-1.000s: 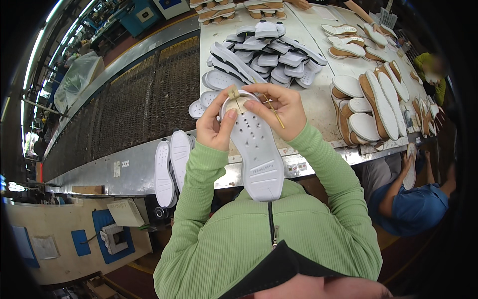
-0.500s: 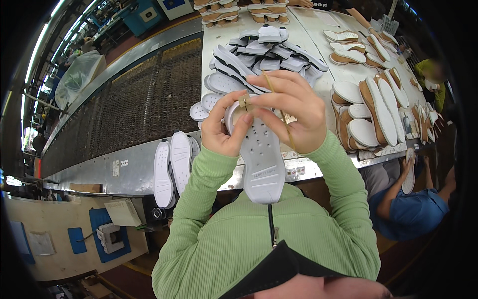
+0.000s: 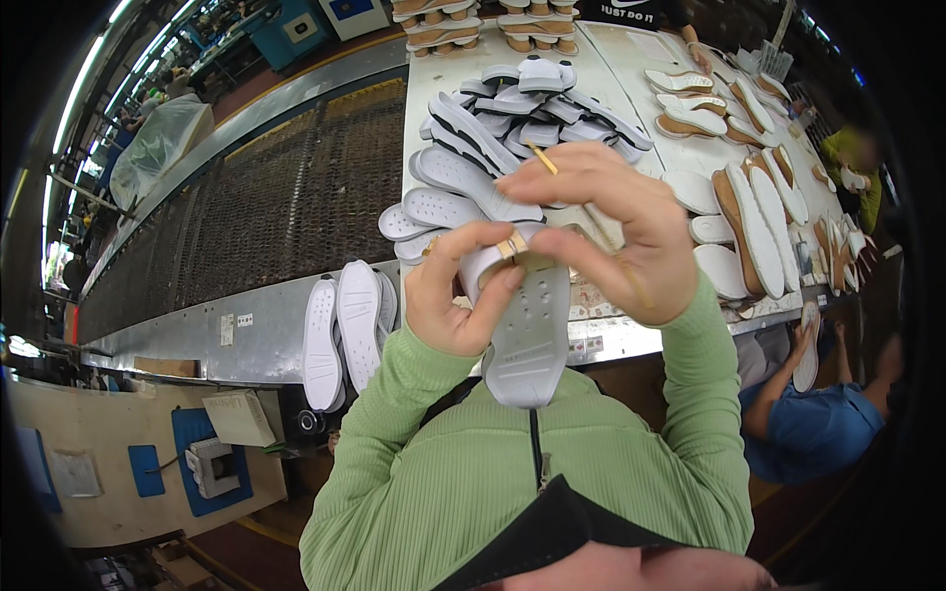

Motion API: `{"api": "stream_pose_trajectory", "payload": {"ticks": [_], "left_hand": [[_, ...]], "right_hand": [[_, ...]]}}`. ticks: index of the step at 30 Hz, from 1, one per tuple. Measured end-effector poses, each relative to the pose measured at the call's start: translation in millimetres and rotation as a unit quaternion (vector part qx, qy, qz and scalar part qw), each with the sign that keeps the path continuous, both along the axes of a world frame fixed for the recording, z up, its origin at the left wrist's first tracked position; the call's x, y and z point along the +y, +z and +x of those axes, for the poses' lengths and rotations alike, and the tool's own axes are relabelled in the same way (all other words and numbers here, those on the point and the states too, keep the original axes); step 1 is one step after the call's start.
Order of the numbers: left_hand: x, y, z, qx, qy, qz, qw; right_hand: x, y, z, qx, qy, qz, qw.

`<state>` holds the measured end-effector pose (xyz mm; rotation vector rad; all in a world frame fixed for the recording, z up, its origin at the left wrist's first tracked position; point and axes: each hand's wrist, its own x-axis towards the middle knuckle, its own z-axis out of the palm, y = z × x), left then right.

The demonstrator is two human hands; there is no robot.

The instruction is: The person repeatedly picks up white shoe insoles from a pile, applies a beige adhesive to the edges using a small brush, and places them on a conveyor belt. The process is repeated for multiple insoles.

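Observation:
A white shoe sole with small holes stands in front of my chest, its far end raised and its near end against my jacket. My left hand is closed on the far end's left side, index finger and thumb beside a small tan piece with a dark mark. The piece lies against the sole's rim. My right hand has a thin yellow stick running through its curled fingers. Its thumb reaches the sole's rim just right of the tan piece. Fingers partly hide the rim.
Behind my hands lies a heap of white and black soles on the white table. Brown and white soles line the right side. More white soles lean at the left metal edge. A person in blue sits at right.
Both hands have come lower and nearer me, with the sole's far end tilted. My right fingertips have drawn off the tan piece, which stays at the rim by my left finger.

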<state>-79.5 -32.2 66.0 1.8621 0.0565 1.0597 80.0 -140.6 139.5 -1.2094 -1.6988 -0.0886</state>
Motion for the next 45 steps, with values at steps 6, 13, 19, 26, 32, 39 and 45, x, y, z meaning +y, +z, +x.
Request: {"api": "stream_pose_trajectory", "payload": {"ticks": [6,13,19,26,32,39,45], "left_hand": [[-5,3,-4,0.0,-0.021,0.018,1.0],[-5,4,-3,-0.007,-0.033,0.054,0.998],[-4,5,-2,-0.017,-0.044,0.074,0.996],[-5,4,-3,-0.011,-0.049,0.07,0.996],[-5,3,-3,0.005,-0.043,0.063,0.997],[-2,-4,0,0.021,-0.022,-0.006,1.0],[15,-11,4,0.067,-0.03,-0.022,0.997]], "right_hand": [[-23,25,2,0.023,0.011,-0.07,0.997],[-15,19,-7,0.114,0.024,-0.047,0.992],[-10,19,-8,0.042,0.021,-0.062,0.997],[-9,20,-9,0.003,0.02,-0.086,0.996],[-10,17,-11,0.02,0.009,-0.056,0.998],[-9,1,-16,-0.002,-0.047,0.013,0.999],[-24,-14,-26,-0.005,0.026,0.03,0.999]]}}
